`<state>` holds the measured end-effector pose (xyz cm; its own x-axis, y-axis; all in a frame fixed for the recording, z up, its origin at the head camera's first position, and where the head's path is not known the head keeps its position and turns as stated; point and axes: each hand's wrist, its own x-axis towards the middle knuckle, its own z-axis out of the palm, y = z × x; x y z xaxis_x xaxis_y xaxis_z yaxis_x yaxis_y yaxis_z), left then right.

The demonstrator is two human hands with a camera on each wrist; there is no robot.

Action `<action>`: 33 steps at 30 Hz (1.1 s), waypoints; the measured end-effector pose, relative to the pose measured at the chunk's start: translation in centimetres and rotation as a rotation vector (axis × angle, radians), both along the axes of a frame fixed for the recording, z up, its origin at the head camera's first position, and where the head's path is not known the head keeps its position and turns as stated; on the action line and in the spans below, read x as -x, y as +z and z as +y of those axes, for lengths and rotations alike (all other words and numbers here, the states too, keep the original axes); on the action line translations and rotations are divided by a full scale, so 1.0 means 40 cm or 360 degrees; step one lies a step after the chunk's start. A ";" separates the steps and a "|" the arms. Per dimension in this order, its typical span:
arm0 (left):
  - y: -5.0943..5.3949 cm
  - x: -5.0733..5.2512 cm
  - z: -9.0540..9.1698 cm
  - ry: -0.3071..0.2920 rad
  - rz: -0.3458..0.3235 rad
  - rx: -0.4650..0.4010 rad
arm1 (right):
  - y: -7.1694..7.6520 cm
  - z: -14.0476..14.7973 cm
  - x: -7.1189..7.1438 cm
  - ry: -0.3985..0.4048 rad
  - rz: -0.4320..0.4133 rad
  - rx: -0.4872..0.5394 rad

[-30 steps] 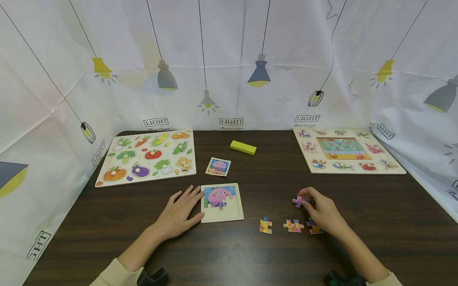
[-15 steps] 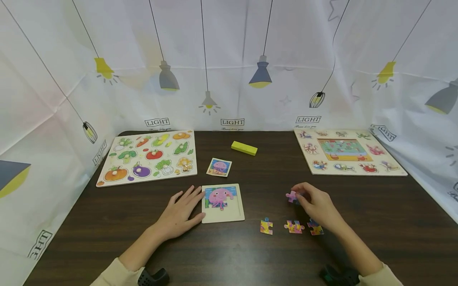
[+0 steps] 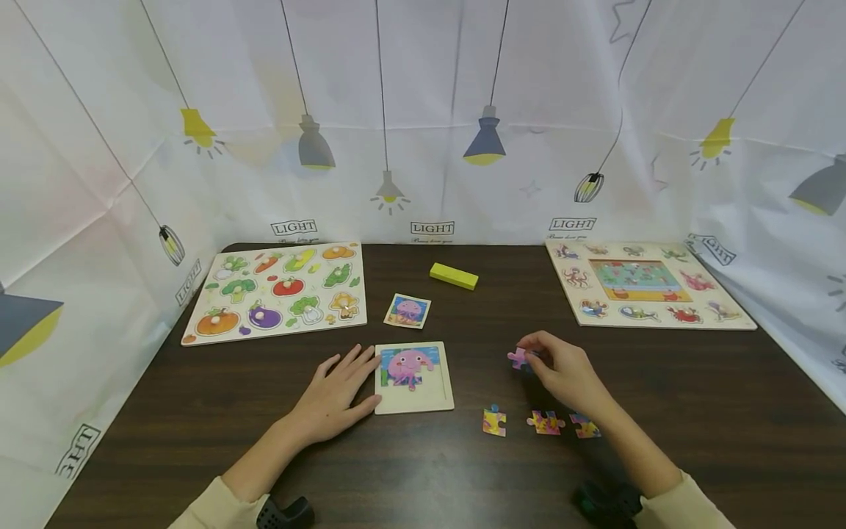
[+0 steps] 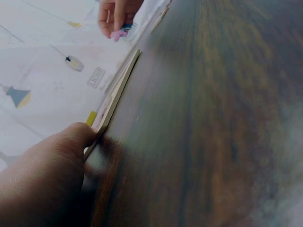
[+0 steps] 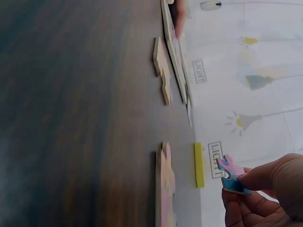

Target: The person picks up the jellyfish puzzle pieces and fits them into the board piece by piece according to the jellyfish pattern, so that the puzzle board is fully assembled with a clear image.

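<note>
Down at the near edge of the tabletop [image 3: 396, 485], two pale sleeves [image 3: 221, 503] come in, one from each near corner. Just beyond, right of the middle, lie three loose puzzle pieces: a left one [image 3: 493, 422], a middle one [image 3: 546, 422] and a right one [image 3: 585, 426] half tucked by the right forearm. There's the danger: a low sweep of that arm could drag the right one along.

Left of them sits the puzzle tray [image 3: 418, 404], its pink sea creature part-built, the bottom and right side bare. The left hand [image 3: 333, 400] lies spread wide, fingertips and thumb touching the tray's left edge, gripping nothing. With only that side steadied, a hard push from the right could skid or tip the tray and jolt the fitted pieces.

And the right hand [image 3: 562, 371]! A narrow pinch, thumb against fingers, on a pink-and-blue piece [image 5: 231, 178], up off the tabletop to the tray's right. A slack pinch could drop it; pressed in wrongly turned, its knob would likely jam.

Farther back: a picture card [image 3: 407, 311], a vegetable board [image 3: 277, 292] toward the far left corner, a sea-animal board [image 3: 651, 286] toward the far right, and a yellow block [image 3: 454, 276] near the far edge.
</note>
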<state>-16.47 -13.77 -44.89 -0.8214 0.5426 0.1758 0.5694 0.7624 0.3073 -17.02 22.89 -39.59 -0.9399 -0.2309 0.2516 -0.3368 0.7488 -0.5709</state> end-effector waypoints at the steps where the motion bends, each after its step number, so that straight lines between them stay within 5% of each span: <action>1: 0.000 0.000 0.000 -0.0001 -0.0004 0.0000 | 0.000 -0.005 0.003 0.0007 0.0003 -0.0001; 33: 0.001 0.001 -0.002 -0.0005 0.0016 0.0016 | -0.027 -0.210 0.056 0.0322 -0.0076 0.0014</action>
<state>-16.53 -13.87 -44.83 -0.8180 0.5469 0.1786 0.5748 0.7636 0.2941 -19.27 14.48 -40.67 -0.8855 -0.4139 0.2110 -0.4522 0.6635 -0.5961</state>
